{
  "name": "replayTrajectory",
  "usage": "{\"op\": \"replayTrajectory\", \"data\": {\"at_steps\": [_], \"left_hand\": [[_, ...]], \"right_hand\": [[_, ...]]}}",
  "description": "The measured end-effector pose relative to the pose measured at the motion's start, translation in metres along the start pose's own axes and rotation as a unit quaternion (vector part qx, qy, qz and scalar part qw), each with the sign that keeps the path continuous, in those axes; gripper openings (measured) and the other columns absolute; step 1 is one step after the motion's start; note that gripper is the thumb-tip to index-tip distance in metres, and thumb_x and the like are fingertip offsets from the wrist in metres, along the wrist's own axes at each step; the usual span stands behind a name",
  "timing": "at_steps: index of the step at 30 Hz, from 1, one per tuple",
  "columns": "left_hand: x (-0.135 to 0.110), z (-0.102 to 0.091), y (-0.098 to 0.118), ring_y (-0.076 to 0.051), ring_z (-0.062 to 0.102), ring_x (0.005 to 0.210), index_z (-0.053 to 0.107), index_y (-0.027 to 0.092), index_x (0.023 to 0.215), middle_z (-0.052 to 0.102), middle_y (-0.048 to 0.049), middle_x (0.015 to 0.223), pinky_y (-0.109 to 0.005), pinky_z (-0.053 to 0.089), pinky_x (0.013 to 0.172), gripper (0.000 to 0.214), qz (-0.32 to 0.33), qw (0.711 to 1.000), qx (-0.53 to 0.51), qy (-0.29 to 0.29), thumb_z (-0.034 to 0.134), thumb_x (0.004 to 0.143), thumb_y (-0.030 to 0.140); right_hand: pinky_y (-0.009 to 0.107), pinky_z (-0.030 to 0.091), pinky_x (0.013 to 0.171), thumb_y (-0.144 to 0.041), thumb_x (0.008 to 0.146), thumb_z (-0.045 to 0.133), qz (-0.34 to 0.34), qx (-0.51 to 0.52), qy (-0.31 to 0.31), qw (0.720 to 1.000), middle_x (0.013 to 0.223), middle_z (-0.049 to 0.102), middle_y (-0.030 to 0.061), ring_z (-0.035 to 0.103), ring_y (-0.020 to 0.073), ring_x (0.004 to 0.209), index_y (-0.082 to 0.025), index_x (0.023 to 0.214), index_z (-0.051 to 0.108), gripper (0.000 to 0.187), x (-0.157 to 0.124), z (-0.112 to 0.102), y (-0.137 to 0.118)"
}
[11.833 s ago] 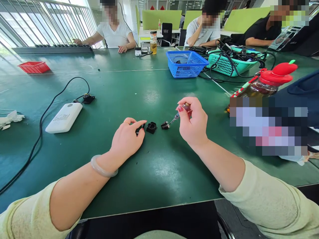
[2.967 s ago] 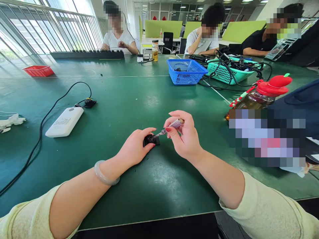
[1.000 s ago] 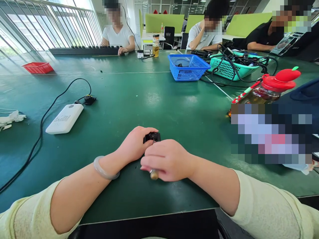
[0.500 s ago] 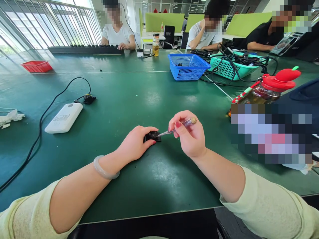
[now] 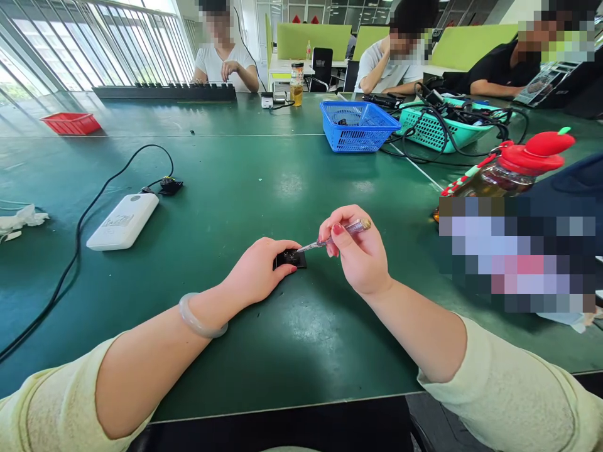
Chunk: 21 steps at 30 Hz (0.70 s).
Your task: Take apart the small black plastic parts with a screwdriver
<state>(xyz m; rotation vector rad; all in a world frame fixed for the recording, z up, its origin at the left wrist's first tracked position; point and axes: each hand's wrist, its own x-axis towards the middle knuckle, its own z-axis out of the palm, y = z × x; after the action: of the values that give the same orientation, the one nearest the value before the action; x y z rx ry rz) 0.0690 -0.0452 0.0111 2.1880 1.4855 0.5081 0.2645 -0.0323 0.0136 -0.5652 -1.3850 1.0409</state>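
My left hand (image 5: pixel 259 267) pinches a small black part (image 5: pixel 296 258) between thumb and fingers, holding it down on the green table (image 5: pixel 301 351). The part looks like a little dark casing or module; its exact kind is too small to tell. In my right hand (image 5: pixel 355 248) is a slim screwdriver (image 5: pixel 346 235) with a see-through handle and a brass-coloured end. Its metal shaft slants down to the left, and the tip is at the top of the black part. Whether the tip touches it, I cannot tell.
To the left lie a white power bank (image 5: pixel 123 221), a black cable and a small black module (image 5: pixel 169 185). Further back stand a red tray (image 5: pixel 70 123), a blue basket (image 5: pixel 360 129) and a green basket (image 5: pixel 452 129) with cables. A red-lidded bottle (image 5: pixel 513 166) is at right. Several people sit opposite.
The screwdriver has risen slightly and lies a little flatter, its tip higher on the black part. My left hand keeps its hold. The person opposite at left has raised a hand.
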Motion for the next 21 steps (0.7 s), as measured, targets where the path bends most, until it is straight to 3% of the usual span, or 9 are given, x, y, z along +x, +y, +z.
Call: {"op": "replayTrajectory", "data": {"at_steps": [12,16,21], "left_hand": [[0.0,0.001,0.0,-0.026,0.064,0.103,0.072,0.029,0.122,0.072,-0.005,0.108,-0.042,0.054,0.094,0.033,0.0,1.0,-0.001,0.004,0.067,0.089,0.027],[0.0,0.001,-0.001,-0.026,0.065,0.101,0.072,0.029,0.121,0.072,-0.0046,0.105,-0.042,0.054,0.093,0.033,0.008,1.0,-0.004,0.009,0.067,0.088,0.027],[0.0,0.002,-0.001,-0.025,0.065,0.103,0.068,0.027,0.124,0.074,-0.0033,0.108,-0.042,0.053,0.096,0.035,0.036,0.999,-0.014,0.016,0.064,0.09,0.024]], "right_hand": [[0.025,0.04,0.05,-0.044,0.095,0.064,0.001,-0.048,-0.002,0.999,0.072,0.061,-0.0035,0.047,0.0081,0.052,-0.023,0.086,0.057,0.025,0.001,0.003,-0.003],[0.026,0.042,0.054,-0.029,0.098,0.057,-0.046,-0.131,-0.027,0.99,0.077,0.062,-0.0021,0.049,0.0084,0.056,-0.023,0.09,0.058,0.01,-0.003,0.005,-0.006],[0.026,0.047,0.057,-0.018,0.094,0.058,-0.141,-0.221,-0.077,0.962,0.078,0.064,-0.0008,0.054,0.01,0.061,-0.022,0.085,0.059,0.01,-0.007,0.009,-0.014]]}}
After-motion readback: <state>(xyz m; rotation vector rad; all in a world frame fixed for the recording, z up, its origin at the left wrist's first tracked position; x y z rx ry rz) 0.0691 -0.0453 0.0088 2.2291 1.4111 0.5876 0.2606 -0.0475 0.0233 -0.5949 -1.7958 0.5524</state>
